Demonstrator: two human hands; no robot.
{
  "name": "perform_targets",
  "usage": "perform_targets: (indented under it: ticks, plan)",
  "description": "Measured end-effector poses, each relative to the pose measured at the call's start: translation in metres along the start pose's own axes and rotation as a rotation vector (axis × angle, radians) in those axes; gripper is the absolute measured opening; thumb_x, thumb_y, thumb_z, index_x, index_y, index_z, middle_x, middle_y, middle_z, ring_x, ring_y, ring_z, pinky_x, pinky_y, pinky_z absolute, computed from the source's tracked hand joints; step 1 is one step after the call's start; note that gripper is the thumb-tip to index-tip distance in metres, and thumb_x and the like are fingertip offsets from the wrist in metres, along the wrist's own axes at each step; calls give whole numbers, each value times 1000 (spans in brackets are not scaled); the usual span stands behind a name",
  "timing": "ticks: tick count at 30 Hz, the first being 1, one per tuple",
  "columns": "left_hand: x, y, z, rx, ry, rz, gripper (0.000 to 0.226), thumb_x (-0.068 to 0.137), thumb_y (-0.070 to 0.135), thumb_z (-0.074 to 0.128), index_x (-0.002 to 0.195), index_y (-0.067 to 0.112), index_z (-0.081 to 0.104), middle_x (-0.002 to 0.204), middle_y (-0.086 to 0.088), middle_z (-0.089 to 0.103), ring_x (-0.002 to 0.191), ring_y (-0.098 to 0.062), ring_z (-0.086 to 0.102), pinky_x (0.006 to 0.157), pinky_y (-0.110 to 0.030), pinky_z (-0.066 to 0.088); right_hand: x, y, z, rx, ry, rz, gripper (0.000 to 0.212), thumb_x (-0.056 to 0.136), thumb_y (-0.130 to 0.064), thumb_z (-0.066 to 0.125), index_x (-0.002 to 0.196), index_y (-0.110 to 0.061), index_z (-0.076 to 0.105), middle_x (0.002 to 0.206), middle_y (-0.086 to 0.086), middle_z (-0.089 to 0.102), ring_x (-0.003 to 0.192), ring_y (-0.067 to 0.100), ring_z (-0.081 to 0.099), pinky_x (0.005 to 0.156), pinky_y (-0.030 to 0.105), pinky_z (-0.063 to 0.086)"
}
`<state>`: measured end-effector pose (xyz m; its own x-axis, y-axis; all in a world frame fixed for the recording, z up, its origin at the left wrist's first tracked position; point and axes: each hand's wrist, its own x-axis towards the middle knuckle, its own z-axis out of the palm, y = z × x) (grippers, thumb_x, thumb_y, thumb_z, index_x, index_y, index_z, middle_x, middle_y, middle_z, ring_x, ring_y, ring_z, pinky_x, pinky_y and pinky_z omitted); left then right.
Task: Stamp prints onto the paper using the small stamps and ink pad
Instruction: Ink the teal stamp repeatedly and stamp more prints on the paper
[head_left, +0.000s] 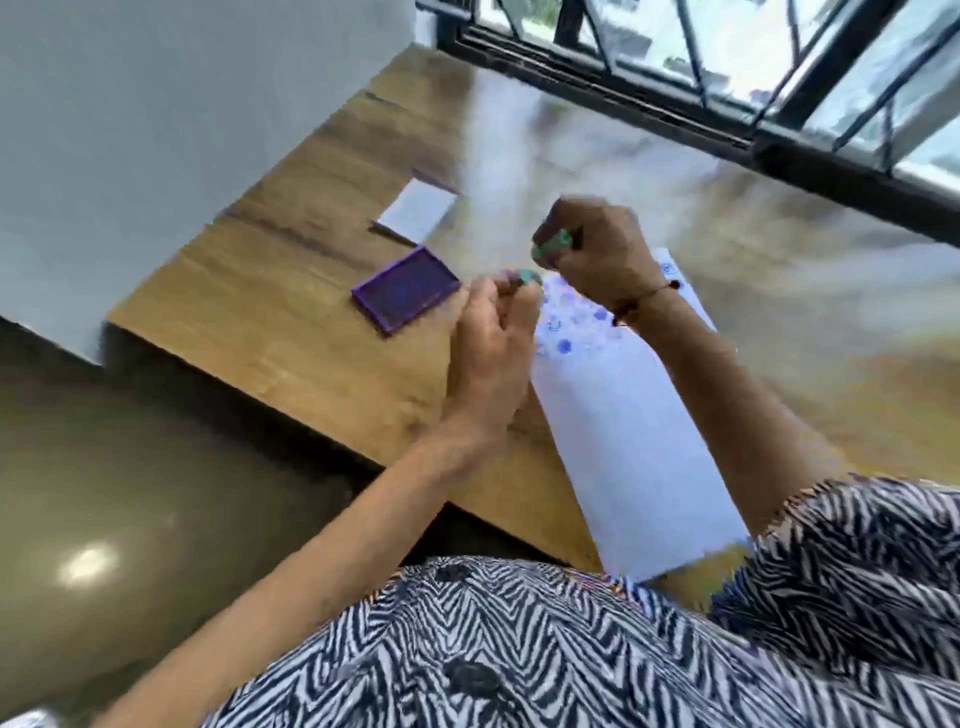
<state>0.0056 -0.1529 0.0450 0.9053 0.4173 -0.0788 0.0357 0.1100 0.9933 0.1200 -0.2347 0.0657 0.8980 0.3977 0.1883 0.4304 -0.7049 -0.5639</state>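
A white sheet of paper (628, 441) lies on the wooden table (291, 332), with several blue-purple prints at its far end. My right hand (597, 254) is raised above that end, closed around a small green stamp (553, 244). My left hand (493, 353) hovers at the paper's left edge and pinches a small teal stamp (527, 278) in its fingertips. The open purple ink pad (405, 296) sits on the table just left of my left hand. The frame is blurred.
A white lid or card (418, 210) lies beyond the ink pad. A grey wall (156, 130) stands left of the table and a black-framed window (727, 78) runs along its far side. The table's left edge drops to a dark floor (130, 493).
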Motion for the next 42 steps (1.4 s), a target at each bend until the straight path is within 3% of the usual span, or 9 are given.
perform_targets:
  ticks: [2,4,8,12,17,24,28,37,42]
  plan:
    - [-14,-4,37,117,-206,76,19,88,26,47,98,11,54,80,4,61,73,-13,55,65,-19,42,-16,29,-28,-66,42,81,15,70,-3,66,85,-2,70,93,21,71,89,31,64,68,18,39]
    - [-25,-10,66,175,-353,120,15,90,20,48,101,11,52,76,6,56,66,-5,50,65,-14,39,-30,55,-48,-109,57,183,19,72,-7,70,90,-2,69,97,21,71,93,31,63,74,26,41]
    - [-29,-33,94,326,-507,171,21,92,14,45,110,3,48,94,-15,65,84,-32,60,75,-32,42,-49,90,-67,-169,86,261,21,71,-8,70,92,-4,69,99,20,71,94,32,63,80,34,45]
    - [-29,-51,93,381,-519,182,25,92,16,45,112,1,47,108,-21,66,99,-33,63,86,-45,48,-52,111,-69,-152,74,301,18,70,-3,66,88,-8,70,93,18,71,86,29,62,72,27,43]
    - [-26,-56,93,380,-500,203,25,91,15,45,111,1,47,105,-21,67,95,-33,64,84,-46,49,-55,117,-55,-168,58,266,21,71,4,57,85,-3,70,92,21,69,84,30,59,57,14,30]
    - [-27,-58,95,385,-493,201,24,91,15,47,111,2,48,109,-16,67,100,-27,64,85,-37,48,-50,117,-65,-205,106,230,22,72,2,54,85,-6,69,93,20,67,84,34,60,71,36,47]
    - [-25,-60,96,390,-488,220,24,91,15,47,112,1,48,107,-16,68,97,-26,64,82,-30,46,-54,113,-48,-271,52,179,21,74,2,49,85,-2,66,93,22,64,80,36,59,67,40,46]
    - [-27,-60,95,405,-471,233,25,91,15,47,112,2,49,107,-16,68,96,-28,63,79,-25,42,-51,109,-42,-320,-66,208,21,74,2,50,87,-3,66,100,21,61,85,37,58,65,34,40]
    - [-28,-60,94,380,-474,209,24,91,15,48,112,3,48,109,-17,67,99,-27,64,86,-37,49,-58,107,-69,-97,143,292,26,70,5,51,86,-5,70,94,19,69,84,29,60,61,20,36]
